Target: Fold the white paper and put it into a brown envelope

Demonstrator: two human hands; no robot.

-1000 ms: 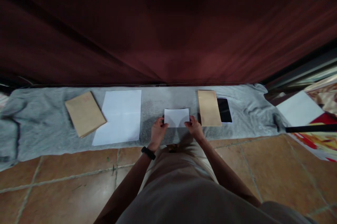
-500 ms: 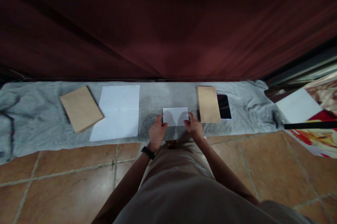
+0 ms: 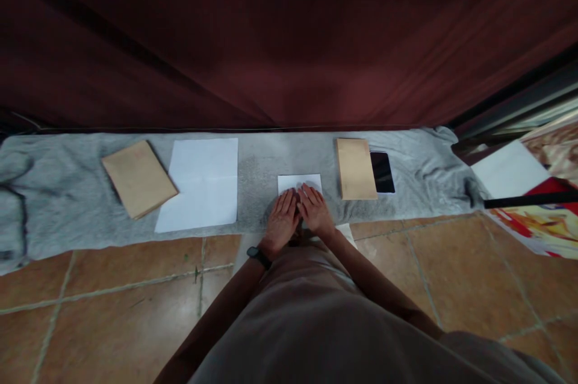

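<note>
A small white rectangle of paper (image 3: 289, 180) lies on the grey cloth (image 3: 257, 167) in front of me, its near part covered by my hands. My left hand (image 3: 280, 219) rests flat on its left half, fingers stretched forward. On the right half lies my right hand (image 3: 315, 213), also flat, its fingers slanting toward the left one. The two hands meet or nearly meet at the fingertips. Neither grips anything. A dark watch (image 3: 259, 256) is on my left wrist.
To the left are white sheets (image 3: 205, 185) and a stack of brown envelopes (image 3: 139, 179) overlapping them. On the right a second brown stack (image 3: 356, 169) lies beside a dark phone (image 3: 382, 172). A dark red curtain (image 3: 289, 71) hangs behind; tiled floor (image 3: 135, 306) lies below.
Both hands have left the paper's side edges, moved inward and flattened on top of it. The view has tilted slightly, shifting the cloth and its objects up a little.
</note>
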